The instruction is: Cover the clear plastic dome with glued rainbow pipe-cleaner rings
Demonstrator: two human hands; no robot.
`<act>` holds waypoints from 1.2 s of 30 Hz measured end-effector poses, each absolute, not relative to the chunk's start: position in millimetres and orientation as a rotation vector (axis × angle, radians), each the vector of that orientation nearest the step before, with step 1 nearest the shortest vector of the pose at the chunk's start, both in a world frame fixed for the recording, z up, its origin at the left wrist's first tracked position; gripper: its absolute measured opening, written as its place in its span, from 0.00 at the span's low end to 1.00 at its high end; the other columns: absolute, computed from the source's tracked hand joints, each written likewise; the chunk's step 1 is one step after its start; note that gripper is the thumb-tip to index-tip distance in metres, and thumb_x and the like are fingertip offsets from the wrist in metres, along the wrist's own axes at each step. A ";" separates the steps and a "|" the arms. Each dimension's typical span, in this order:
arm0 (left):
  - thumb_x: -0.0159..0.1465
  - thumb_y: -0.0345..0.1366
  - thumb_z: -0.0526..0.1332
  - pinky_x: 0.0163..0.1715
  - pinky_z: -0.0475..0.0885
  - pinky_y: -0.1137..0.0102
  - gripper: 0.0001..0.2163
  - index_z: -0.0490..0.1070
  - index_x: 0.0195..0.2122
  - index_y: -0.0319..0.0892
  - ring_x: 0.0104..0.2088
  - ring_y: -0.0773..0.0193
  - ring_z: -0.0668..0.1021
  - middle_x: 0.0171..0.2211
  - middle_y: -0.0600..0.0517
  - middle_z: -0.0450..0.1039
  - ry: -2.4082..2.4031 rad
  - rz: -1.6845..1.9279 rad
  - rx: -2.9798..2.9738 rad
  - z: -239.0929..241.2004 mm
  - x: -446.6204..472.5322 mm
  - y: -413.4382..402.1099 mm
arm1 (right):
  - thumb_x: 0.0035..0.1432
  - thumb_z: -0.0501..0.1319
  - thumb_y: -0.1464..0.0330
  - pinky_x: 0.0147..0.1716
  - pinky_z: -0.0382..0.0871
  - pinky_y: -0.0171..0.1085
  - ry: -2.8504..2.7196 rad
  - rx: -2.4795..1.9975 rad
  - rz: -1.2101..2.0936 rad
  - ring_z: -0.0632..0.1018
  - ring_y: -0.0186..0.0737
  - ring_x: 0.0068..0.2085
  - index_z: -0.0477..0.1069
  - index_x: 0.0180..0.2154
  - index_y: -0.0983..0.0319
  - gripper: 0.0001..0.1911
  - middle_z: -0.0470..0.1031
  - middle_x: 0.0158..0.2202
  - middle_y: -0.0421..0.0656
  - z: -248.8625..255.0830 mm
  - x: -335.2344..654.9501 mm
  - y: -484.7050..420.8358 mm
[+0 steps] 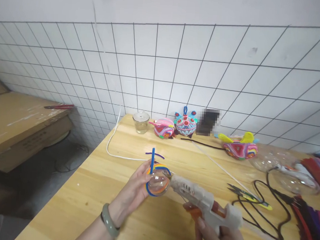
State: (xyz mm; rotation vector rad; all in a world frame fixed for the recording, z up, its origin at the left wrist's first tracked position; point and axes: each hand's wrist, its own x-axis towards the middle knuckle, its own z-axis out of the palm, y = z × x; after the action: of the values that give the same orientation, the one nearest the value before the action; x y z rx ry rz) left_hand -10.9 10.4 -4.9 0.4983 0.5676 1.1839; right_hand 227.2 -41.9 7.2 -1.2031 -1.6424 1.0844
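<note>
My left hand grips a clear plastic ball wrapped with rainbow pipe cleaners, and a blue pipe cleaner sticks straight up from it. My right hand holds a white hot glue gun by its handle, finger on the orange trigger. The gun's nozzle touches the right side of the ball. Both are held just above the wooden table.
Along the wall stand a small glass jar and three colourful wrapped balls. Clear half-spheres, black cords, yellow-handled snips and a stack of pipe cleaners lie at the right. A white cable trails off the left edge.
</note>
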 end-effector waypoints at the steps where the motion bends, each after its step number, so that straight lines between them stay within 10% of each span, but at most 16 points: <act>1: 0.57 0.30 0.68 0.46 0.73 0.62 0.23 0.66 0.53 0.44 0.43 0.57 0.81 0.47 0.45 0.79 0.587 1.185 0.489 -4.1 -10.6 10.6 | 0.62 0.61 0.57 0.24 0.75 0.32 -1.623 -1.209 1.058 0.77 0.39 0.24 0.75 0.47 0.57 0.16 0.78 0.26 0.40 5.3 224.1 -44.0; 12: 0.53 0.29 0.71 0.45 0.74 0.64 0.27 0.68 0.53 0.46 0.45 0.57 0.79 0.49 0.47 0.75 0.642 1.205 0.503 -4.9 -7.7 9.6 | 0.60 0.60 0.51 0.19 0.72 0.30 -1.641 -1.413 0.833 0.74 0.37 0.20 0.76 0.44 0.59 0.21 0.74 0.20 0.38 3.9 212.7 -53.3; 24: 0.51 0.28 0.72 0.44 0.75 0.66 0.29 0.68 0.54 0.48 0.45 0.58 0.80 0.47 0.49 0.76 0.678 1.206 0.516 -9.5 -7.0 10.6 | 0.62 0.60 0.54 0.45 0.78 0.42 -1.808 -1.354 0.649 0.82 0.55 0.47 0.75 0.47 0.61 0.20 0.82 0.43 0.52 5.8 217.3 -51.8; 36: 0.47 0.29 0.75 0.43 0.77 0.67 0.32 0.69 0.53 0.46 0.45 0.58 0.80 0.47 0.48 0.77 0.730 1.215 0.496 -7.9 -6.6 12.3 | 0.66 0.56 0.60 0.49 0.76 0.44 -2.035 -1.373 0.571 0.79 0.53 0.53 0.68 0.54 0.61 0.19 0.78 0.53 0.54 9.7 222.6 -49.7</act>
State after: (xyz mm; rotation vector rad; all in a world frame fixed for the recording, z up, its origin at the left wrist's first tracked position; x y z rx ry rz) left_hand -6.6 12.3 -7.9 0.4964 0.7296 1.2151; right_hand 222.6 -49.7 9.7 -1.3733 -2.0352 0.5709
